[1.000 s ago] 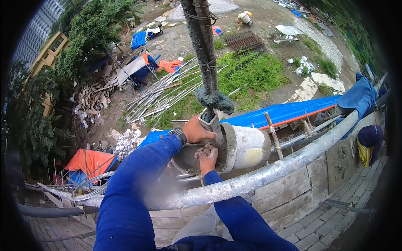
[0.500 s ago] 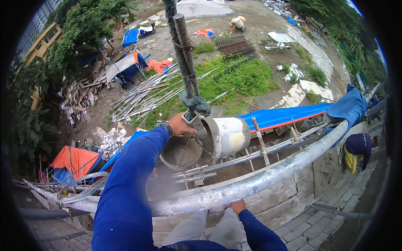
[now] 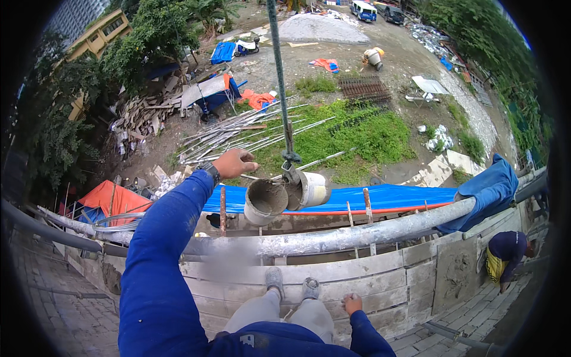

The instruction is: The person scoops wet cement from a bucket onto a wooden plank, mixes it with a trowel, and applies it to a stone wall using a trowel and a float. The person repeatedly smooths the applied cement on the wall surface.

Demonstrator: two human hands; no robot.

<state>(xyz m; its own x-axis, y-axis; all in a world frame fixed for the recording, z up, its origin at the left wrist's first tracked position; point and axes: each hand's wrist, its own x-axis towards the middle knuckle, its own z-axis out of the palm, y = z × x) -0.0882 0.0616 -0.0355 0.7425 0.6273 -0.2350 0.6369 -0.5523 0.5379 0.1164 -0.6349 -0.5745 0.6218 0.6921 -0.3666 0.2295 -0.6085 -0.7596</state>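
Note:
My left hand (image 3: 238,163) is raised left of a hanging rope (image 3: 279,71), its fingers apart and holding nothing. Just below, two mortar-caked buckets, an upright one (image 3: 264,201) and a tilted white one (image 3: 315,190), hang from a metal fitting (image 3: 291,174) on the rope, outside the pipe railing (image 3: 321,241). My right hand (image 3: 352,303) is low beside my leg, fingers curled; I cannot make out whether they hold anything. My shoes (image 3: 310,287) are on the concrete boards (image 3: 375,271) inside the railing.
A co-worker (image 3: 502,256) in a dark cap bends at the right. Blue cloth (image 3: 493,190) drapes over the railing. Below lie blue tarp (image 3: 386,196), orange tarp (image 3: 110,199), long poles (image 3: 238,134) and debris (image 3: 143,113). Vertical bars (image 3: 367,208) stand beyond the railing.
My left hand has let go of the fitting and risen away. The buckets hang lower and farther out. My right hand has dropped from the buckets to beside my leg. The view has shifted.

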